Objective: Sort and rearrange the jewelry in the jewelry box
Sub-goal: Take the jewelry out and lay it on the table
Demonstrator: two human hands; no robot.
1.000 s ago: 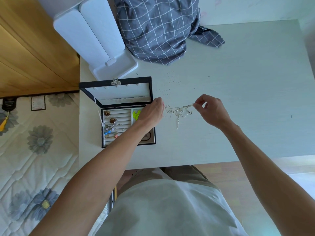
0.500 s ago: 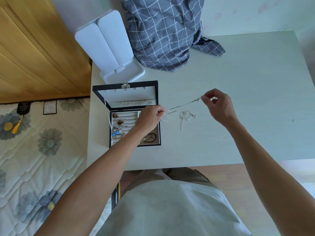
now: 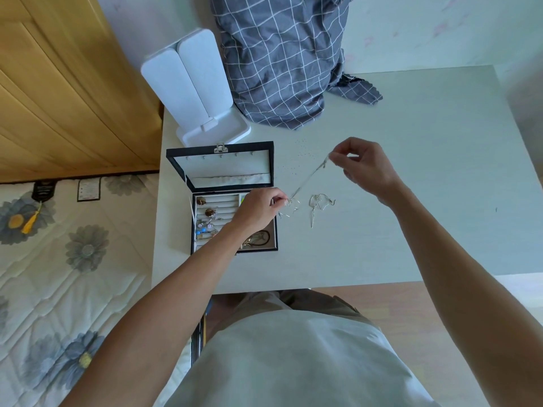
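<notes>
Pale bench [image 3: 411,201]: thin silver chain [image 3: 308,180] stretched between pinching left hand [image 3: 258,210] and right hand [image 3: 364,168] beside open black jewelry box [image 3: 223,183]; keep it taut, untangle slowly.

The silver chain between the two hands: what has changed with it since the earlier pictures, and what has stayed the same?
The right hand has lifted its end of the silver chain up and away, so the chain now runs taut and slanted. A silver piece that hung from the chain a second ago now lies on the table. The left hand still pinches the other end beside the open jewelry box.
</notes>
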